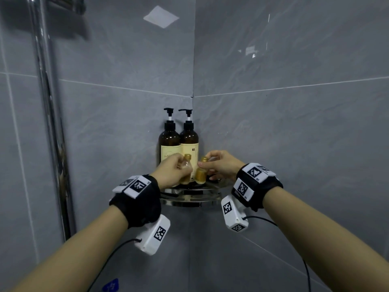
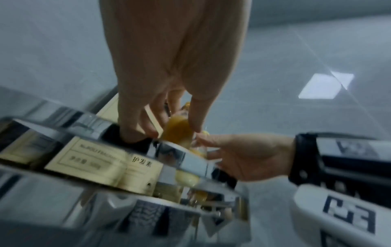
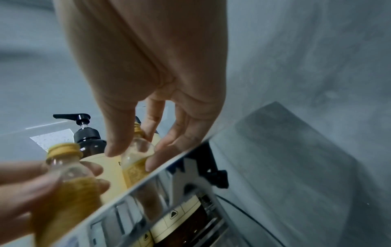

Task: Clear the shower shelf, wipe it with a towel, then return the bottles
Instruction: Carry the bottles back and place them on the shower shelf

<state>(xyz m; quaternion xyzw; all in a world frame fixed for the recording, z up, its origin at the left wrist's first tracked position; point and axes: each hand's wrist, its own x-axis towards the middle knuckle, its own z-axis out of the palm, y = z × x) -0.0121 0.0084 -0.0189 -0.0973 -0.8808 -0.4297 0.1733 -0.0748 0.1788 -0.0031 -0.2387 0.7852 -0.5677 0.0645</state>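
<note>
A chrome corner shelf [image 1: 189, 200] hangs where two grey tiled walls meet. At its back stand two amber pump bottles [image 1: 169, 144] [image 1: 189, 142] with cream labels. In front are two small bottles with gold caps. My left hand [image 1: 179, 167] grips the left small bottle [image 1: 187, 163], also seen as the small bottle [image 2: 180, 127] in my left hand [image 2: 165, 133]. My right hand [image 1: 205, 165] pinches the right small bottle [image 1: 201, 174] near its neck; the right wrist view shows my right hand [image 3: 133, 158] on this bottle [image 3: 135, 173] above the shelf rim [image 3: 148, 192]. Both bottle bases are hidden.
A chrome shower pipe [image 1: 48, 102] runs down the left wall. Black cables [image 1: 294, 239] hang from the wrist cameras below both arms. A blue object [image 1: 110, 285] shows at the bottom edge. The walls close in tightly behind and beside the shelf.
</note>
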